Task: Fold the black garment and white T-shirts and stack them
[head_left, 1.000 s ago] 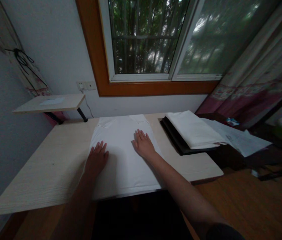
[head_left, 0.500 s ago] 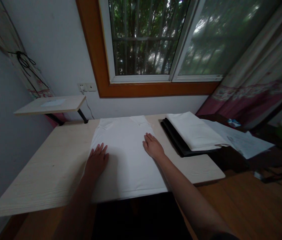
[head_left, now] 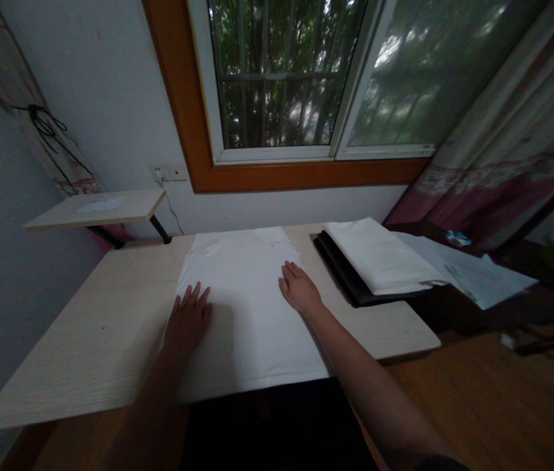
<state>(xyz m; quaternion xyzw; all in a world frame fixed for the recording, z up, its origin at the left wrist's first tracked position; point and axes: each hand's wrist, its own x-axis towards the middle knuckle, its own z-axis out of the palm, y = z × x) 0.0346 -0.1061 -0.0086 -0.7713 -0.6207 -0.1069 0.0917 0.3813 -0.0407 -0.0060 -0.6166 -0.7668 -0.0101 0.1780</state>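
A white garment, by its look a folded shirt [head_left: 252, 314], lies flat on the pale wooden table [head_left: 75, 333], its near edge at the table's front. Two folded-in corners show at its far end. My left hand [head_left: 190, 319] rests on its left side, fingers spread, gripping nothing. On the right edge lies my right hand [head_left: 300, 288], flat with fingers stretched out and close together. Both palms face down, and the cloth under them is hidden.
To the right, folded white cloth [head_left: 379, 255] lies on folded black cloth [head_left: 338, 268]. Beyond are paper sheets [head_left: 473, 271] on a dark surface. A small raised shelf [head_left: 95, 208] stands at the back left. A window [head_left: 286, 78] is behind the table.
The view has shifted very slightly. Both hands stay in almost the same place on the white garment, which looks the same.
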